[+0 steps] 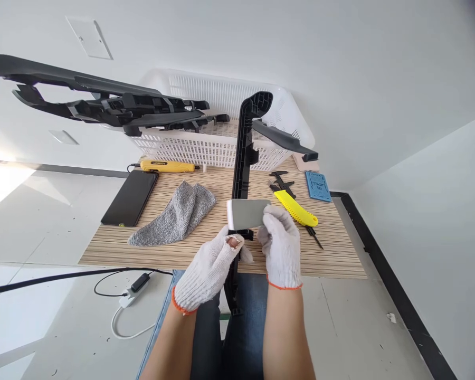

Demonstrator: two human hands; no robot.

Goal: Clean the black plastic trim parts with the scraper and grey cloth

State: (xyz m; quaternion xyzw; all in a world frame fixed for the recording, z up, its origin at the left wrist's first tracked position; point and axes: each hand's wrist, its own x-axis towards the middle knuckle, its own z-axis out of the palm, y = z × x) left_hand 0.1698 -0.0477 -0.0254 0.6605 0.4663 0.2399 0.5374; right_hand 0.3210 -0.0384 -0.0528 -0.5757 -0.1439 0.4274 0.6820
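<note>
Both of my hands wear white knit gloves with orange cuffs. My left hand (209,272) is closed around a long black plastic trim piece (243,158), which stands lengthwise in front of me, its curved end at the far side. A fingertip shows through a hole in the left glove. In my right hand (281,243) is a flat grey sanding block (248,214) with a white edge, pinched at its right end. The block lies across the trim piece in view, just above my left thumb; whether the two touch I cannot tell.
A white plastic basket (190,148) holds several black trim pieces (122,108) overhanging its left side. On the striped table (221,182) lie a grey cloth (176,214), black phone (130,198), yellow power tool (168,167), yellow utility knife (296,208), black calipers (284,182) and blue pad (317,186).
</note>
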